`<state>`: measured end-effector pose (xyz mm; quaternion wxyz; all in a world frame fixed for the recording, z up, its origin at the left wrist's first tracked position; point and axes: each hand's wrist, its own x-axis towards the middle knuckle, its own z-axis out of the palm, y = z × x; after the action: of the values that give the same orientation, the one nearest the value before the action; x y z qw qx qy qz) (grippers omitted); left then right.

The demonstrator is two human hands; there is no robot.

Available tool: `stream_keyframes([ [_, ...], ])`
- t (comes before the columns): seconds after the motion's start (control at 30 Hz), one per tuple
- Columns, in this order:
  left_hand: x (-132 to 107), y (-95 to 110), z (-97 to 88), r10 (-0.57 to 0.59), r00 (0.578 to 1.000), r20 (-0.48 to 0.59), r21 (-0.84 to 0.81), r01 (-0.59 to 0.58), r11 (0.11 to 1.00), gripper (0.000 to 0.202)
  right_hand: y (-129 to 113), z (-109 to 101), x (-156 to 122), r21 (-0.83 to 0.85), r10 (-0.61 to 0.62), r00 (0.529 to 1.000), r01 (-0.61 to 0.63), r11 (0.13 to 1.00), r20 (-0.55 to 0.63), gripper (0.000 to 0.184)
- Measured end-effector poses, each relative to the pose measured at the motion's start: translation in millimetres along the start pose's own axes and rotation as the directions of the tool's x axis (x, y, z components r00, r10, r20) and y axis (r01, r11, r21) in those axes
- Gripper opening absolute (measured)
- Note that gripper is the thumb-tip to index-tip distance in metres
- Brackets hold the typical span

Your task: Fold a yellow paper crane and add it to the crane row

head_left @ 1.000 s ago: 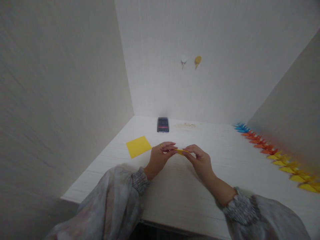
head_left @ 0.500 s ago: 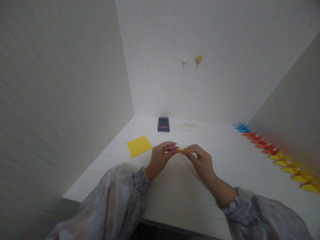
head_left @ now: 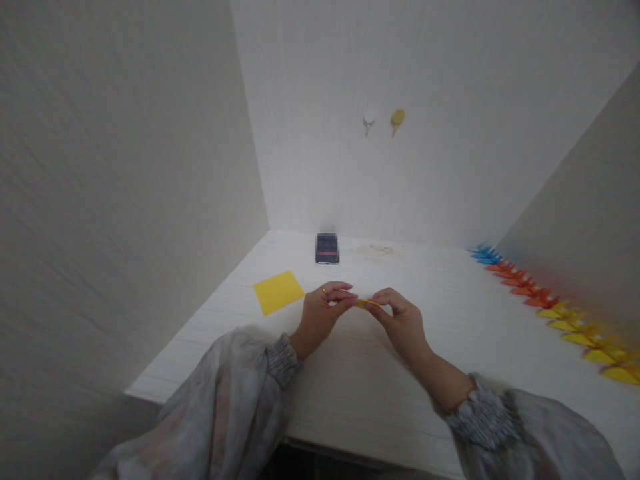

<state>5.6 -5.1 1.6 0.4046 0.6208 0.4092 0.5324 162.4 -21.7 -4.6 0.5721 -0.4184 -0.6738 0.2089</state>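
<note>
Between my two hands is a small folded piece of yellow paper (head_left: 363, 303), seen almost edge-on above the table. My left hand (head_left: 325, 310) pinches its left end between thumb and fingers; a ring shows on one finger. The right end is pinched by my right hand (head_left: 401, 317), thumb below and fingertips on top. Much of the folded paper is covered by the fingers, so its exact shape is hard to make out. Beside my left hand, a flat sheet of yellow paper (head_left: 279, 292) lies on the table.
A phone (head_left: 327, 249) stands at the back of the white table (head_left: 370, 387). Along the right side runs a row of folded paper figures (head_left: 533, 293) in blue, orange-red and yellow. Two hooks, one white (head_left: 369, 117) and one yellow (head_left: 398, 117), are on the back wall.
Both hands keep their pinch on the folded yellow paper. The fingers shift only slightly, and the paper's angle changes a little. All else stays put.
</note>
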Motion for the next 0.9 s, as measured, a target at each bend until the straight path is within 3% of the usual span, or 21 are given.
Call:
stream_keyframes([
  [0.53,0.6,1.5,0.3,0.065,0.997,-0.032,0.005,-0.065,0.998,0.022,1.9,-2.3,-0.4,0.099,0.061,0.997,-0.066,0.993,0.051,0.010],
  [0.77,0.0,8.3,-2.1,0.167,0.986,-0.017,0.164,-0.162,0.973,0.015,0.8,-4.2,0.8,0.094,0.066,0.997,-0.069,0.993,0.033,0.010],
  [0.9,0.6,7.7,-2.0,0.172,0.985,-0.029,0.158,-0.166,0.973,0.015,0.4,-3.7,0.9,0.084,0.040,0.999,-0.042,0.996,0.021,0.007],
])
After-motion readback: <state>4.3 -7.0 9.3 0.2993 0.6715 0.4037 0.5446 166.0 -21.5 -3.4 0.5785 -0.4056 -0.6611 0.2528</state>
